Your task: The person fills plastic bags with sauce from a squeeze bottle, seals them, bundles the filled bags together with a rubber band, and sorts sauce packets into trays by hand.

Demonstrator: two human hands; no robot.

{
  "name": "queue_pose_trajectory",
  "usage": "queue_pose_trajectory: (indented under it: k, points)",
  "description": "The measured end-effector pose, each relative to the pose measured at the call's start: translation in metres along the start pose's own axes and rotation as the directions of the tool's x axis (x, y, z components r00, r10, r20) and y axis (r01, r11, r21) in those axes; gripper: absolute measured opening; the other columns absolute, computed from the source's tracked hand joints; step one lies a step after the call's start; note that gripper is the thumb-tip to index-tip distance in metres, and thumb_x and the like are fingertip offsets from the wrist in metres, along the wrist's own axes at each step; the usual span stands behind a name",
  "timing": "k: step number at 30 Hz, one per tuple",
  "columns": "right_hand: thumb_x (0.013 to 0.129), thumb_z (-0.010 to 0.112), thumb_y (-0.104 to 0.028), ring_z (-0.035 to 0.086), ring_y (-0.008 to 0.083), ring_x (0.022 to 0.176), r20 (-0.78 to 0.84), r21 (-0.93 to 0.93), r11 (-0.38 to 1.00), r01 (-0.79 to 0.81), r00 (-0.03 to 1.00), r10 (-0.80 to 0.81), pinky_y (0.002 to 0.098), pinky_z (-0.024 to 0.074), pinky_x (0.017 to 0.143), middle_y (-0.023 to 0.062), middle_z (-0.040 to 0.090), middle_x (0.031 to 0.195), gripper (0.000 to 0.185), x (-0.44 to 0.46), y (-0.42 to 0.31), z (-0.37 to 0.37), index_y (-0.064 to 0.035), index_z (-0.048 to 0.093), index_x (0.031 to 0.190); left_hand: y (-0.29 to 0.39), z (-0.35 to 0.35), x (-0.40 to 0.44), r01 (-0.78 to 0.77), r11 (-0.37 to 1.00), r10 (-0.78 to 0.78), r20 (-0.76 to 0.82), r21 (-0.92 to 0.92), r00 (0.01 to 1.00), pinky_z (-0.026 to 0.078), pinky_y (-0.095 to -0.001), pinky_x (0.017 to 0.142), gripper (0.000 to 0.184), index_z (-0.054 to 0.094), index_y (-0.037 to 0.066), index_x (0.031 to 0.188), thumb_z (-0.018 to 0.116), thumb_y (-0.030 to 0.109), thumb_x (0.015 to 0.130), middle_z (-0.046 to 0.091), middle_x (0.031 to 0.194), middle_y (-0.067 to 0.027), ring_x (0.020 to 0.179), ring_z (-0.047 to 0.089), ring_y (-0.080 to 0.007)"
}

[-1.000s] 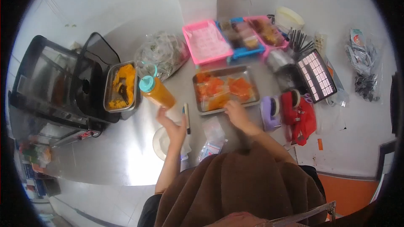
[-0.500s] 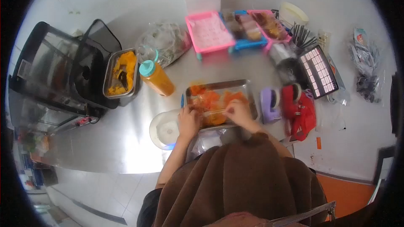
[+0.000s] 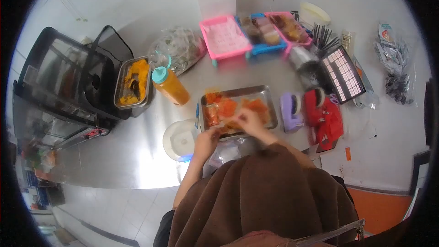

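Observation:
A shallow metal tray [image 3: 273, 110] lies before me with several orange portions [image 3: 227, 108] in it, some apparently in clear plastic. At the tray's near left corner is my left hand [image 3: 206, 142], closed, its fingertips pinched at the near rim. My right hand [image 3: 252, 124] is over the middle of the tray, slightly blurred, thumb and fingers pressed together. Whatever each pinch holds is too small or smeared to make out. Left of my left hand sits a round white device [image 3: 180, 141], like a small scale. Clear plastic bags [image 3: 225, 153] lie between the tray and my body.
A teal-capped squeeze bottle [image 3: 173, 89] and a metal pan [image 3: 120, 82] of yellow food stand left, beside a black glass-sided appliance [image 3: 50, 87]. Behind are a pink basket [image 3: 249, 48] and a blue basket [image 3: 267, 50]. Purple [image 3: 288, 114] and red tape dispensers [image 3: 313, 110] and a tablet [image 3: 343, 74] stand right.
My right hand has moved left across the tray, towards my left hand. The left hand has drawn slightly nearer to my body. The whole view has shifted a little.

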State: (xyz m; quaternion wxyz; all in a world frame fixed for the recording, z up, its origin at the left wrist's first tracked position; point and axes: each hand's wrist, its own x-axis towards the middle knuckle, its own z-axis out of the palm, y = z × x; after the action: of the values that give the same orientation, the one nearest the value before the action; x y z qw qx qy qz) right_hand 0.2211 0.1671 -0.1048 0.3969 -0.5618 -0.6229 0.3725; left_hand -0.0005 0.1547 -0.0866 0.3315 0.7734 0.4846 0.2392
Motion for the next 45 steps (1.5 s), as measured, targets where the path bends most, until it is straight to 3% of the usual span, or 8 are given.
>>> queue_pose_trajectory:
  k: [5, 11, 14, 20, 23, 32, 41, 45]
  points:
    - [0.082, 0.065, -0.018, 0.065, 0.0228, 0.078, 0.426, -0.006, 0.984, 0.179, 0.891, -0.159, 0.0343, 0.0488, 0.071, 0.0090, 0.067, 0.084, 0.014, -0.036, -0.015, -0.012, -0.0054, 0.063, 0.088, 0.030, -0.023, -0.010, -0.105, 0.994, 0.101, 0.150, 0.017, 0.984, 0.051, -0.0371, 0.073, 0.010, 0.065, 0.003, 0.088, 0.065, 0.006, 0.078, 0.067, 0.091, -0.0136, 0.085, 0.065, -0.0310]
    - [0.080, 0.067, -0.022, 0.064, 0.0246, 0.084, 0.079, -0.038, 0.999, 0.004, 0.997, -0.001, 0.0354, 0.0487, 0.074, 0.0119, 0.065, 0.088, 0.022, 0.021, -0.004, -0.007, -0.0030, 0.063, 0.091, 0.001, -0.024, 0.021, -0.086, 0.981, 0.120, -0.195, 0.174, 0.973, 0.046, -0.0425, 0.073, 0.015, 0.064, 0.005, 0.086, 0.068, 0.011, 0.073, 0.063, 0.088, -0.0131, 0.085, 0.059, -0.0321]
    - [0.078, 0.068, -0.021, 0.062, 0.0274, 0.092, 0.240, -0.622, 0.777, 0.095, 0.968, 0.074, 0.0377, 0.0494, 0.077, 0.0156, 0.062, 0.096, 0.025, 0.056, -0.009, 0.010, 0.0000, 0.062, 0.091, -0.004, -0.027, 0.044, 0.093, 0.873, -0.002, -0.188, 0.479, 0.982, 0.043, -0.0412, 0.079, 0.015, 0.064, 0.007, 0.085, 0.069, 0.013, 0.072, 0.058, 0.096, -0.0098, 0.098, 0.052, -0.0292]
    - [0.081, 0.056, -0.014, 0.060, 0.0299, 0.100, 0.233, -0.824, 0.540, 0.175, 0.972, 0.041, 0.0449, 0.0453, 0.086, 0.0158, 0.060, 0.106, 0.017, 0.062, 0.008, 0.046, -0.0027, 0.062, 0.092, -0.018, -0.025, 0.077, 0.135, 0.867, 0.037, -0.332, 0.480, 0.942, 0.044, -0.0438, 0.080, 0.036, 0.060, 0.009, 0.105, 0.070, 0.015, 0.071, 0.053, 0.105, -0.0101, 0.103, 0.049, -0.0309]
    - [0.082, 0.050, -0.012, 0.058, 0.0272, 0.100, 0.302, -0.823, 0.542, 0.173, 0.940, 0.158, 0.0447, 0.0426, 0.087, 0.0124, 0.060, 0.103, 0.018, 0.062, -0.025, 0.021, -0.0045, 0.063, 0.093, -0.025, -0.035, 0.106, 0.027, 0.875, 0.152, -0.327, 0.483, 0.933, 0.043, -0.0439, 0.083, 0.047, 0.054, 0.010, 0.117, 0.069, 0.014, 0.072, 0.051, 0.115, -0.0116, 0.107, 0.047, -0.0317]
    - [0.077, 0.051, -0.007, 0.052, 0.0291, 0.094, 0.195, -0.523, 0.730, 0.440, 0.896, -0.399, 0.0414, 0.0405, 0.083, 0.0108, 0.056, 0.091, 0.011, 0.108, -0.039, 0.010, -0.0059, 0.060, 0.084, -0.063, -0.034, 0.149, 0.078, 0.996, -0.084, -0.154, -0.043, 0.985, 0.048, -0.0344, 0.077, 0.017, 0.067, 0.001, 0.084, 0.068, 0.017, 0.079, 0.067, 0.085, -0.0120, 0.083, 0.063, -0.0262]
    - [0.078, 0.057, -0.011, 0.053, 0.0292, 0.096, 0.043, -0.551, 0.700, 0.454, 0.854, -0.519, 0.0445, 0.0388, 0.084, 0.0113, 0.058, 0.099, 0.015, 0.129, -0.024, 0.031, -0.0066, 0.060, 0.092, -0.038, -0.054, 0.127, 0.023, 0.956, -0.038, -0.047, -0.291, 0.998, 0.049, -0.0325, 0.077, 0.018, 0.066, -0.001, 0.095, 0.065, 0.011, 0.082, 0.068, 0.086, -0.0139, 0.080, 0.065, -0.0243]
    - [0.078, 0.061, -0.014, 0.055, 0.0271, 0.095, 0.236, -0.562, 0.729, 0.391, 0.921, -0.311, 0.0433, 0.0385, 0.084, 0.0084, 0.061, 0.091, 0.011, 0.132, -0.022, 0.026, -0.0091, 0.064, 0.088, -0.042, -0.050, 0.126, -0.081, 0.993, 0.067, -0.167, -0.081, 0.984, 0.048, -0.0370, 0.079, 0.029, 0.063, 0.001, 0.104, 0.067, 0.006, 0.076, 0.066, 0.093, -0.0136, 0.085, 0.063, -0.0306]
